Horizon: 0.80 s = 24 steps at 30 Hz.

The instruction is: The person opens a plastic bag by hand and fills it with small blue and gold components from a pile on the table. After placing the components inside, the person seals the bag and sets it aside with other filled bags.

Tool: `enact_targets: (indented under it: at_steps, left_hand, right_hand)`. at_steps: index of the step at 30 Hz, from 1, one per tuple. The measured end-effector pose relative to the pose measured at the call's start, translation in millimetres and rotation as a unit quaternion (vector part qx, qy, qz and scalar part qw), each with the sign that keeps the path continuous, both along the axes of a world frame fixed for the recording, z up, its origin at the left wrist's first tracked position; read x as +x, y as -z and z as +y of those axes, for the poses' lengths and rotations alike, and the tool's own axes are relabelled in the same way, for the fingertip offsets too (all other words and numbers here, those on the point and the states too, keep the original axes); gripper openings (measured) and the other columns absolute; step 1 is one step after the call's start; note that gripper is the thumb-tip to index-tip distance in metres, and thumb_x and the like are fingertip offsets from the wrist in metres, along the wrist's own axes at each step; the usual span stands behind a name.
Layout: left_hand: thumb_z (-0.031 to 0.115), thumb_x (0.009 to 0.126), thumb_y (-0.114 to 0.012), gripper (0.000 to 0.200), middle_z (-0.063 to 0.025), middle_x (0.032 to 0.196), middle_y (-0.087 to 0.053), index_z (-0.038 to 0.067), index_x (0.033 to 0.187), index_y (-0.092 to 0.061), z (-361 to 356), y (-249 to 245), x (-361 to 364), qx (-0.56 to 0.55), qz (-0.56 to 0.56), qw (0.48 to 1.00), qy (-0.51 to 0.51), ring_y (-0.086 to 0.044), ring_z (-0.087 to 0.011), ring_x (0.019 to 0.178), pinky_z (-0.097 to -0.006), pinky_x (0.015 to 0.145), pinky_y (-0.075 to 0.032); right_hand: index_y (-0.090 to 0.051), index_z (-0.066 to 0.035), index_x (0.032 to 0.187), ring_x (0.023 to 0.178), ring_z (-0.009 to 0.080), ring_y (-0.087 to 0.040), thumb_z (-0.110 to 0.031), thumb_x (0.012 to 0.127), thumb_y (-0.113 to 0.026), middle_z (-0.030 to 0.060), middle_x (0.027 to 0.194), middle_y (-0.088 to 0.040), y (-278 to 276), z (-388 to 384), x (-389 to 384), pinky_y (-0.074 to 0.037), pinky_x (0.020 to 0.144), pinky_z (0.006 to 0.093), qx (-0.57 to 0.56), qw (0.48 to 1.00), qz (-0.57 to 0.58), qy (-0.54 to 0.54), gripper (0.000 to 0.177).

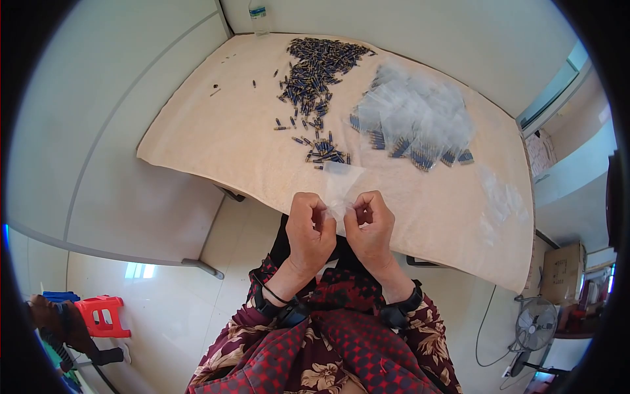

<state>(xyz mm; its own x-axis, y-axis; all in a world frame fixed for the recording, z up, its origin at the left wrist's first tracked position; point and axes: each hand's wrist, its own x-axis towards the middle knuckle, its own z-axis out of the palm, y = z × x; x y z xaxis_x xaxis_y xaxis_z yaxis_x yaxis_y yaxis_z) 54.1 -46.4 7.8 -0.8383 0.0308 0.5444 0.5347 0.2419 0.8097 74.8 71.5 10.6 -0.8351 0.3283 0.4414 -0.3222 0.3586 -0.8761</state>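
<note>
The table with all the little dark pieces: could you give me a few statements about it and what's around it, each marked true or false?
1. The left hand and right hand pinch a small clear bag. True.
2. The filled bags lie left of the loose pieces. False: they lie to the right of them.
3. A bottle stands by the far edge of the table. True.
4. The plastic stool is green. False: the stool is red.
5. The loose pieces are lined up in one neat row. False: most lie jumbled in a heap.
</note>
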Motion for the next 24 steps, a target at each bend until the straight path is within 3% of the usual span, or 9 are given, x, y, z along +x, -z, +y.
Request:
enact_targets:
  at_steps: [2, 7, 14, 18, 21, 24]
  left_hand:
    - [-0.01, 0.075, -0.06, 0.023, -0.0087, 0.079, -0.048, 0.003, 0.091, -0.049, 0.9, 0.5, -0.2, 0.014, 0.011, 1.0, -0.001, -0.051, -0.0192, 0.061, -0.0293, 0.053, -0.042]
    - [-0.01, 0.076, -0.063, 0.023, -0.0105, 0.083, -0.05, 0.003, 0.089, -0.05, 1.6, -4.4, 2.2, -0.039, 0.004, 0.998, 0.054, -0.053, -0.0209, 0.063, -0.0299, 0.054, -0.043]
    - [-0.01, 0.076, -0.063, 0.021, -0.0123, 0.085, -0.053, 0.003, 0.09, -0.052, 1.6, -11.8, 5.3, -0.073, 0.006, 0.99, 0.117, -0.057, -0.0239, 0.066, -0.0315, 0.055, -0.045]
    - [-0.009, 0.076, -0.063, 0.02, -0.013, 0.084, -0.054, 0.002, 0.089, -0.053, -0.3, -13.7, 7.6, -0.074, -0.007, 0.991, 0.113, -0.058, -0.0251, 0.069, -0.0321, 0.056, -0.046]
    - [-0.009, 0.075, -0.064, 0.019, -0.0088, 0.082, -0.055, 0.002, 0.086, -0.053, 0.2, -10.9, 6.2, -0.06, 0.057, 0.996, 0.036, -0.058, -0.0171, 0.065, -0.0263, 0.055, -0.046]
    - [-0.008, 0.076, -0.064, 0.018, -0.0105, 0.079, -0.054, 0.003, 0.085, -0.052, 0.7, -12.6, 5.2, -0.043, 0.051, 0.998, 0.015, -0.057, -0.0202, 0.061, -0.0293, 0.053, -0.045]
  right_hand:
    - [-0.056, -0.004, 0.086, 0.059, 0.0108, -0.058, 0.003, 0.077, -0.067, 0.0041, 0.072, -0.058, -5.6, -0.6, -1.2, -0.047, 0.049, 0.0233, 0.007, 1.0, -0.019, 0.01, 0.016]
    - [-0.058, -0.004, 0.088, 0.061, 0.0132, -0.06, 0.001, 0.077, -0.069, 0.0046, 0.074, -0.059, -7.3, 5.8, -2.8, -0.048, 0.051, 0.0249, 0.034, 0.999, -0.035, 0.013, 0.017]
    - [-0.06, -0.004, 0.088, 0.059, 0.0172, -0.06, -0.004, 0.079, -0.072, 0.0062, 0.074, -0.059, -10.5, 17.0, -4.8, -0.047, 0.05, 0.0265, 0.139, 0.987, 0.076, 0.002, 0.015]
    - [-0.061, -0.004, 0.088, 0.057, 0.0182, -0.06, -0.005, 0.08, -0.071, 0.0069, 0.074, -0.06, -11.7, 15.8, -4.5, -0.046, 0.049, 0.027, 0.133, 0.989, 0.059, 0.021, 0.013]
    - [-0.061, -0.004, 0.091, 0.055, 0.018, -0.059, -0.005, 0.081, -0.071, 0.0066, 0.074, -0.06, -7.5, 15.2, -9.2, -0.046, 0.049, 0.0275, 0.125, 0.989, 0.064, 0.049, 0.014]
    - [-0.061, -0.004, 0.096, 0.057, 0.0163, -0.058, -0.004, 0.081, -0.07, 0.0069, 0.076, -0.061, -8.0, 13.5, -9.0, -0.045, 0.05, 0.0266, 0.098, 0.993, 0.036, 0.052, 0.017]
